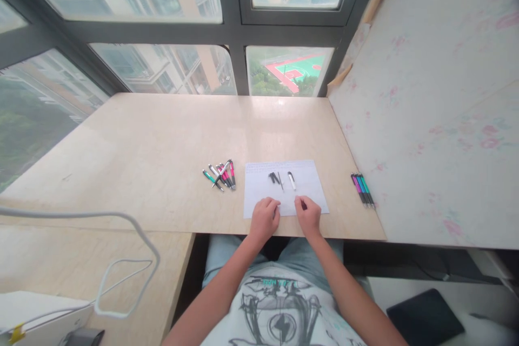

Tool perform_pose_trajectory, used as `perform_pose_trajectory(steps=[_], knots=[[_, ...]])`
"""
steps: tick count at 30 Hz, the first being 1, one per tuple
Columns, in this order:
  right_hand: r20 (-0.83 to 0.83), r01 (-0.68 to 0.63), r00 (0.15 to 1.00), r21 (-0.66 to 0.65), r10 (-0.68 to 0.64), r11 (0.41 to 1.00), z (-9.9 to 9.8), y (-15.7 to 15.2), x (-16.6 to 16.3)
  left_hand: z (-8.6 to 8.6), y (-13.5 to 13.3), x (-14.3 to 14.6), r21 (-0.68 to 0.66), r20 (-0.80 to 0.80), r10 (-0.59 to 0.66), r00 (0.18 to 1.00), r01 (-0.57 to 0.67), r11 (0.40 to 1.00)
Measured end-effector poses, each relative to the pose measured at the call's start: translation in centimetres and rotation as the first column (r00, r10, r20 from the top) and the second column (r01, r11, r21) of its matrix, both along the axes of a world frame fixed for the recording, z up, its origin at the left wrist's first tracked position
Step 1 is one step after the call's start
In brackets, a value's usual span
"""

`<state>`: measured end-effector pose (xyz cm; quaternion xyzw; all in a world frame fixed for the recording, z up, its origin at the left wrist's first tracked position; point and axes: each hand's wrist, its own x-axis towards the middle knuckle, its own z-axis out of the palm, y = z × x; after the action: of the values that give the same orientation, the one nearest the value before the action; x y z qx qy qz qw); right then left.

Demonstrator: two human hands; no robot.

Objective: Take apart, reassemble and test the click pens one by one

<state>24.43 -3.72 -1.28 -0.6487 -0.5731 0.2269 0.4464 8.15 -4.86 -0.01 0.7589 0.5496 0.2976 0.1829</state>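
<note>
A sheet of paper [253, 189] with lines of writing along its top lies on the table in front of me. On it are several short black pen parts [274, 178], a thin dark refill [280, 180] and a white pen barrel with a black end [291, 180]. My left hand [265, 216] rests at the sheet's lower edge, fingers curled closed. Close by on the right, my right hand [308, 215] is closed in a pinch, with a small dark spot at the fingertips. Whatever either hand holds is too small or hidden to name.
Left of the paper lies a loose pile of coloured pens [222, 174]. Several more pens [362, 190] stand in a neat row by the right wall [425, 119]. A grey cable [121, 215] loops over the lower-left tabletop. Windows border the table's far edge.
</note>
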Motion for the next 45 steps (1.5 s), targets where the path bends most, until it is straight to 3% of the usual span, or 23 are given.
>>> perform_pose_trajectory(steps=[15, 18, 23, 28, 33, 36, 39, 43, 45], knots=[[0.053, -0.011, 0.999, -0.003, 0.011, 1.000, 1.3, 0.5, 0.3, 0.1, -0.3, -0.4, -0.027, 0.164, -0.037, 0.986, 0.042, 0.999], [0.196, 0.006, 0.981, -0.061, 0.006, 0.998, 1.8, 2.0, 0.6, 0.1, -0.2, -0.6, -0.054, 0.198, -0.043, 0.979, 0.055, 0.997], [0.496, 0.058, 0.867, -0.211, 0.055, 0.976, 2.0, 4.2, 0.6, 0.4, -0.3, -0.7, -0.085, 0.264, -0.027, 0.964, 0.051, 0.995], [0.563, -0.004, 0.813, -0.251, 0.149, 0.968, 2.1, 4.9, 0.0, 0.7, -0.5, -0.9, -0.085, 0.287, -0.076, 0.955, 0.105, 0.991], [0.510, 0.019, 0.852, -0.257, 0.119, 0.966, 2.4, 5.2, 0.1, 1.5, -0.5, -0.9, -0.133, 0.334, -0.090, 0.938, 0.142, 0.981], [0.400, -0.015, 0.911, -0.213, 0.102, 0.977, 2.9, 4.7, 0.3, 2.1, -0.3, -0.6, -0.244, 0.439, -0.027, 0.898, 0.148, 0.959], [0.244, -0.163, 0.948, -0.174, 0.203, 0.971, 3.6, 3.6, 0.1, 2.3, -0.1, 0.0, -0.428, 0.579, 0.158, 0.800, 0.133, 0.894], [0.140, -0.412, 0.894, -0.114, 0.425, 0.904, 4.4, 1.8, -0.8, 2.2, 0.3, 0.6, -0.593, 0.698, 0.417, 0.582, 0.142, 0.793], [0.130, -0.447, 0.881, -0.087, 0.455, 0.890, 4.9, 1.3, -1.2, 2.3, 0.5, 0.6, -0.620, 0.694, 0.464, 0.550, 0.129, 0.774]])
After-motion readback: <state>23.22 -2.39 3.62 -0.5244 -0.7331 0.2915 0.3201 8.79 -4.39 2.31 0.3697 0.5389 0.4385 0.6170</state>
